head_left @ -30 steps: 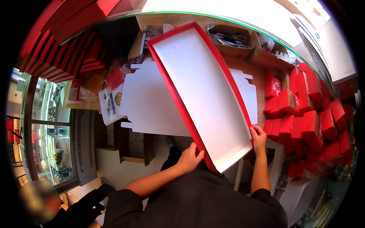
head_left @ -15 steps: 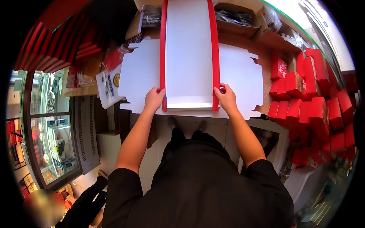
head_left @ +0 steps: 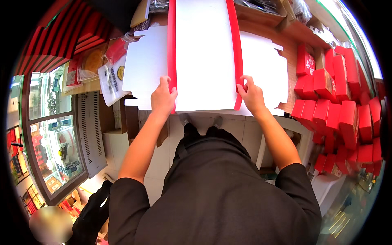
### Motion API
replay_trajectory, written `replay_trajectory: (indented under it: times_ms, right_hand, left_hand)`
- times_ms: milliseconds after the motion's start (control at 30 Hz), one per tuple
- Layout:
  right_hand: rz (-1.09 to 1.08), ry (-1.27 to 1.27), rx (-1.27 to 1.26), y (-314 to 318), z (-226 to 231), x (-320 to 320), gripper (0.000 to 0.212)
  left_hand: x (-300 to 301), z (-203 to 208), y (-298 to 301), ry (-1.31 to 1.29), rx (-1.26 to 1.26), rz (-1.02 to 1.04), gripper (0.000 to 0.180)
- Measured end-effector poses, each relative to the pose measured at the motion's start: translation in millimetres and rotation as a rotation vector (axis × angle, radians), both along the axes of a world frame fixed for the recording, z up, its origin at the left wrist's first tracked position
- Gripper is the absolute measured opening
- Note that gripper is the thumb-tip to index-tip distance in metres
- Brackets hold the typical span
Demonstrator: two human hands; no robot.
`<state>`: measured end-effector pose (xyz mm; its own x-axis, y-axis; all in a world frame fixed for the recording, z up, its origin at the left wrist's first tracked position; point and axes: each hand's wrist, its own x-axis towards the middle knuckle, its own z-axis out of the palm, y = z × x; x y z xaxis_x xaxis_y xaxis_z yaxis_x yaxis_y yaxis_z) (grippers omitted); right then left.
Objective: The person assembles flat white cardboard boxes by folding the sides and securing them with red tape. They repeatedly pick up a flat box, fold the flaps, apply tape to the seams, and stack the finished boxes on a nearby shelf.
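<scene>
A long white cardboard box tray (head_left: pixel 206 57) with red side walls lies in front of me, its far end cut off by the top of the view. My left hand (head_left: pixel 163 97) is at the near left corner, fingers bent and thumb against the red wall. At the near right corner my right hand (head_left: pixel 252 97) has thumb and index finger closed on the other red wall. Beneath the tray, a flat white cardboard sheet (head_left: pixel 265 67) with notched edges sticks out on both sides.
Many small red boxes (head_left: pixel 326 114) are piled at the right. Open cartons (head_left: pixel 261 14) with plastic-wrapped items stand at the back. A white plastic bag (head_left: pixel 110 83) lies left of the sheet, below stacked red boxes (head_left: pixel 61 41). Another person (head_left: pixel 87 216) is at lower left.
The white lip along the tray's near end no longer shows upright; that end now looks flat. The red walls lean farther apart, and both hands have shifted slightly outward.
</scene>
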<state>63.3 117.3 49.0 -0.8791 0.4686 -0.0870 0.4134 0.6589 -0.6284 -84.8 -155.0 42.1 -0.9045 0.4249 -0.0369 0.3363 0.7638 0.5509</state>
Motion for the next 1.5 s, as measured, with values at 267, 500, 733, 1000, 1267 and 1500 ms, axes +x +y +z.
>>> replay_trajectory:
  times_ms: [267, 500, 733, 1000, 1267, 1500]
  right_hand:
    - [0.426, 0.061, -0.159, 18.0, -16.3, 34.0, 0.014]
    - [0.614, 0.08, -0.031, 31.2, -16.3, 36.4, 0.023]
    - [0.268, 0.194, -0.445, 27.8, -8.1, 49.6, 0.022]
    - [0.038, 0.551, -0.863, 38.6, 37.1, 53.5, 0.01]
    - [0.058, 0.625, -1.0, 27.6, 51.9, 45.8, 0.018]
    - [-0.05, 0.645, -0.979, 9.4, 46.4, 41.5, 0.02]
  left_hand:
    - [6.5, -16.8, -51.6, -0.169, 0.049, -0.419, 0.023]
    - [3.9, -4.4, -62.3, -0.104, -0.02, -0.606, 0.039]
    - [12.1, 3.4, -69.0, -0.157, 0.232, -0.544, 0.04]
    - [23.4, 79.1, -55.3, -0.155, 0.459, -0.419, 0.038]
    - [1.5, 92.1, -54.8, -0.355, 0.898, -0.321, 0.017]
    - [29.0, 92.6, -27.2, -0.448, 0.915, 0.043, 0.032]
